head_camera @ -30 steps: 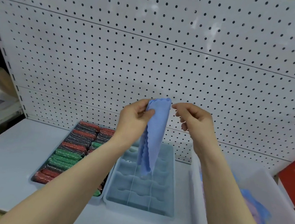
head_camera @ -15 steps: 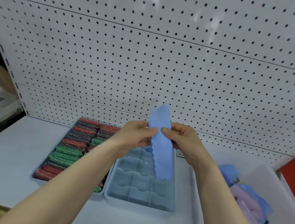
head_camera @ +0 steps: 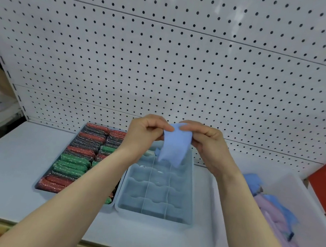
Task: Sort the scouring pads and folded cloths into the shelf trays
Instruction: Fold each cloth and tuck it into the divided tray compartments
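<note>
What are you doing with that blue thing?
A person is folding a blue cloth, pinching its top edge with the left hand and the right hand, above a pale blue divided tray on the shelf. That tray's compartments look mostly bare. Beside it, on the left, another tray is packed with red, green and dark scouring pads. More blue and lilac cloths wait in a white bin on the right.

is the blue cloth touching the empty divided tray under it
Cannot tell. In the head view both hands pinch the blue cloth up top; its lower edge overlaps the divided tray, with no gap or contact plainly visible.
</note>
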A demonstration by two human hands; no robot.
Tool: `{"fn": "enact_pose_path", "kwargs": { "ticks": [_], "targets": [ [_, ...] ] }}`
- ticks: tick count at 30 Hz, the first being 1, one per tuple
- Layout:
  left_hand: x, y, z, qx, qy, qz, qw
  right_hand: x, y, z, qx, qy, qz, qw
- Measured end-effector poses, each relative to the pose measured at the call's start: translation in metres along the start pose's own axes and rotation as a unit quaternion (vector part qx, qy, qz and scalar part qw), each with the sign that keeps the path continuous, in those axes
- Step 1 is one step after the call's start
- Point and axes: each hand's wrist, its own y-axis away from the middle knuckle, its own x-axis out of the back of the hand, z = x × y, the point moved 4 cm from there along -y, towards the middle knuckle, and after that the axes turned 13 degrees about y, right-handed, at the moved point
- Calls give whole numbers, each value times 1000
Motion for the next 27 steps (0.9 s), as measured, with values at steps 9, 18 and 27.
{"fn": "enact_pose_path", "kwargs": {
  "ticks": [9, 18, 27],
  "targets": [
    [5, 8, -10, 102, 74, 35, 991, -15, 12, 20, -100, 20, 33, 994],
    [18, 38, -36, 238, 94, 64, 964, -26, 36, 17, -1, 100, 48, 994],
    [27, 48, -38, 251, -37, 75, 964, -30, 43, 22, 7, 290, 159, 944]
  ]
}}
